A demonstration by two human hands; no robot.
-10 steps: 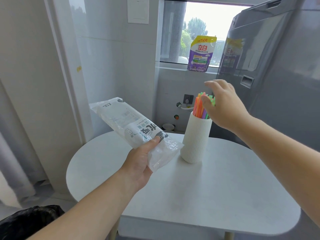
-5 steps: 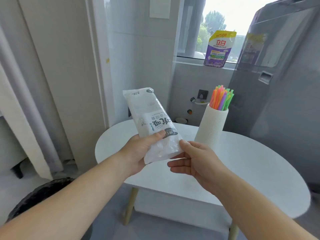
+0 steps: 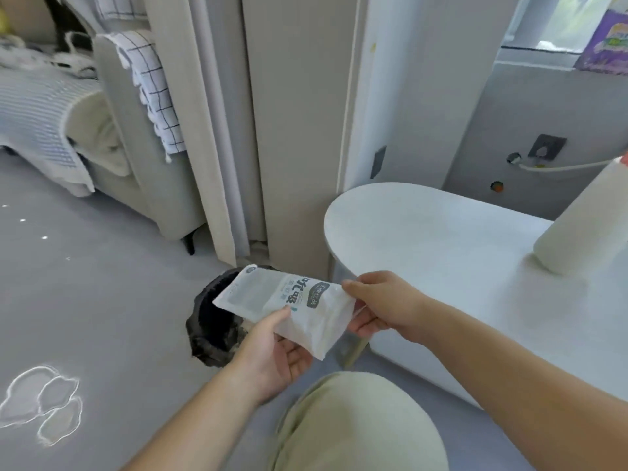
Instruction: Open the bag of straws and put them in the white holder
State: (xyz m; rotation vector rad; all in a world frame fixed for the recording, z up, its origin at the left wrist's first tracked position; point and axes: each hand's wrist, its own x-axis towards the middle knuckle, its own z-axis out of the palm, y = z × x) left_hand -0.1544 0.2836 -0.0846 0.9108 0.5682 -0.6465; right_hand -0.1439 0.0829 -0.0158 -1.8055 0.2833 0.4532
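Head cam: bag [image 3: 289, 304] is up in the air w/ both hands on it, just off the tabletop's rounded left end, near the front edge. L hand [image 3: 275, 355] holds it from below, thumb pressed on the printed face, fingers under. R hand [image 3: 380, 305] pinches the bag's right end, thumb on top, fingers beneath. Bag looks flat & crumpled at that end; can't tell what's inside. Right behind it on the floor: black bin [image 3: 210, 321]. White holder [image 3: 584, 222] stands on the table [image 3: 424, 239], well apart from the bag, toward the right, cut by the frame edge. Knee [image 3: 356, 423] in pale trousers at bottom. Checked cloth [image 3: 153, 96] hangs over a grey chair, far left.
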